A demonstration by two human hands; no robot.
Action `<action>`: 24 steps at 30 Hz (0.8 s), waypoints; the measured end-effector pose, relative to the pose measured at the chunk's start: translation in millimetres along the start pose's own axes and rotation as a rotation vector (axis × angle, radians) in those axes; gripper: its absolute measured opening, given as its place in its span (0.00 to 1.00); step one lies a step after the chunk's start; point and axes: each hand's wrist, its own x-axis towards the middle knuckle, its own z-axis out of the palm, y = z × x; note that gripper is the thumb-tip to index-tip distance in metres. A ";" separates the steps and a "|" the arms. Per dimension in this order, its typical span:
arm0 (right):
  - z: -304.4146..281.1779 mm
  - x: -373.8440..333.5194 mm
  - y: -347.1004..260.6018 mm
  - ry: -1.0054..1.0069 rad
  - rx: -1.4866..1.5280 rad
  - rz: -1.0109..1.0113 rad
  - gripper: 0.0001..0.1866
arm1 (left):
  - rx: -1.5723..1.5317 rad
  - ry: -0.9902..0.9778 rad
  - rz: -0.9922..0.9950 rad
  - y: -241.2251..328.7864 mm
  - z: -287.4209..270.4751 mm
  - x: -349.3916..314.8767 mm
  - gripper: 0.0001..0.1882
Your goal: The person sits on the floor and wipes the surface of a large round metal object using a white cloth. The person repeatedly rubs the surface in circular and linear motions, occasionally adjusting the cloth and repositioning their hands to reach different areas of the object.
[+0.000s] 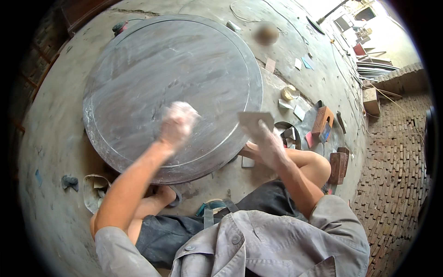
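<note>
A large round tabletop [184,69], dark grey and streaked with pale dust, lies in front of me with a ring line near its rim. My left hand [180,121], whitened with dust and blurred by motion, is closed like a fist over its near middle. Whatever the fingers hold, if anything, is hidden. Just beyond the tabletop's right rim, my right hand [272,143] grips a flat, stiff-looking grey sheet [254,119] with straight edges, the thumb lying on its face. I cannot tell what the sheet is made of.
Right of the tabletop are a small tub [290,93], a wooden block tool [322,121], a reddish-brown block [339,166] and several paper pieces. Cables run across the concrete floor [55,138]. A pale bag [95,191] sits by my left leg, bricks [392,161] far right.
</note>
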 end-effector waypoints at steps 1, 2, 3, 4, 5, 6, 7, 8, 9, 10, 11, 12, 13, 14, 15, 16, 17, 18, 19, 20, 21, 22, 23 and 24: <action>-34.8 30.2 14.2 0.059 -0.228 -0.183 0.19 | 0.156 0.091 -0.067 -25.9 -3.8 10.4 0.14; -31.7 48.9 6.4 0.092 -0.560 -0.420 0.20 | 0.207 0.158 -0.167 -69.6 -5.7 3.8 0.16; -28.9 62.1 5.6 0.165 -0.759 -0.526 0.21 | 0.327 0.301 -0.247 -107.3 -3.0 -1.5 0.17; -46.8 81.7 11.9 0.199 -0.921 -0.650 0.23 | 0.459 0.307 -0.344 -136.6 4.6 -2.7 0.19; -65.8 97.3 18.9 0.230 -1.089 -0.762 0.24 | 0.459 0.259 -0.409 -148.8 4.1 -5.3 0.21; -61.8 109.4 19.7 0.213 -1.145 -0.775 0.25 | 0.528 0.196 -0.429 -172.8 0.1 -22.3 0.23; -64.1 114.2 21.0 0.210 -1.217 -0.776 0.26 | 0.485 0.240 -0.436 -176.3 -0.1 -28.2 0.25; -66.7 117.4 23.3 0.207 -1.289 -0.776 0.28 | 0.492 0.235 -0.457 -179.9 3.1 -28.0 0.25; -80.6 113.9 35.3 0.161 -1.420 -0.787 0.29 | 0.483 0.220 -0.470 -174.9 8.4 -24.9 0.26; -93.4 113.4 49.5 0.107 -1.540 -0.803 0.30 | 0.464 0.210 -0.461 -172.8 11.0 -23.9 0.26; -108.1 109.4 63.5 0.048 -1.661 -0.814 0.31 | 0.444 0.200 -0.452 -169.6 14.7 -24.3 0.25; -70.9 91.0 68.8 0.072 -1.529 -0.706 0.33 | 0.476 0.188 -0.459 -178.9 -2.4 -35.2 0.25; -75.5 84.3 78.3 0.097 -1.549 -0.769 0.36 | 0.469 0.195 -0.456 -178.4 -5.3 -31.8 0.25; -70.1 82.0 77.6 0.116 -1.532 -0.761 0.35 | 0.465 0.197 -0.462 -176.5 -4.7 -32.3 0.25; -61.1 82.0 78.9 0.129 -1.499 -0.757 0.34 | 0.478 0.195 -0.469 -176.3 -10.3 -35.7 0.25; -64.8 102.9 74.4 0.121 -1.586 -0.809 0.33 | 0.483 0.202 -0.461 -177.9 -13.6 -35.3 0.25; -77.8 131.1 60.3 0.119 -1.690 -0.848 0.32 | 0.465 0.200 -0.446 -177.1 -8.1 -31.6 0.25; -85.9 160.7 47.4 0.135 -1.661 -0.852 0.31 | 0.463 0.196 -0.436 -175.6 -7.3 -29.8 0.25; -93.5 186.9 31.8 0.160 -1.641 -0.863 0.29 | 0.453 0.204 -0.423 -174.8 -3.9 -23.2 0.24; -92.0 201.5 18.5 0.177 -1.535 -0.881 0.29 | 0.451 0.209 -0.421 -177.1 -2.7 -20.0 0.24; -86.7 207.2 3.8 0.191 -1.430 -0.898 0.29 | 0.448 0.213 -0.422 -179.5 -2.5 -20.1 0.24; -81.2 207.1 -6.3 0.219 -1.403 -0.859 0.30 | 0.450 0.210 -0.434 -179.8 -3.1 -22.9 0.24; -76.9 200.6 -4.6 0.185 -1.432 -0.841 0.31 | 0.461 0.210 -0.433 -181.3 -4.2 -23.2 0.24; -69.9 186.2 5.9 0.144 -1.454 -0.820 0.32 | 0.478 0.205 -0.436 -182.1 -8.5 -26.1 0.24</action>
